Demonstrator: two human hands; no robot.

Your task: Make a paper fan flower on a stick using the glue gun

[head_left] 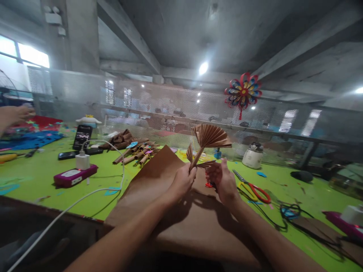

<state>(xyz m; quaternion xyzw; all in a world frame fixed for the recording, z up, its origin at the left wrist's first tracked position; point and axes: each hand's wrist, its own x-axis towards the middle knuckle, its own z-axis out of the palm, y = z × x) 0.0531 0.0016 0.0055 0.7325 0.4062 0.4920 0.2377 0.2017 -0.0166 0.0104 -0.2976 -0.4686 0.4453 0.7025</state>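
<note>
My left hand (183,180) is closed round the stem of a brown pleated paper fan (210,136), holding it upright above a large sheet of brown paper (159,177) on the green table. Smaller pleated pieces (189,153) branch off the same stem lower down. My right hand (222,179) is closed just to the right of the stem, pinching one small pleated piece (205,164); something red and black (210,185) shows under its fingers.
Red-and-yellow handled scissors (251,187) lie right of my hands. Rolled brown paper sticks (136,153), a phone on a stand (82,136), a white charger on a pink power strip (75,175) and black cables (286,213) lie around. Another person's hand (15,113) is at far left.
</note>
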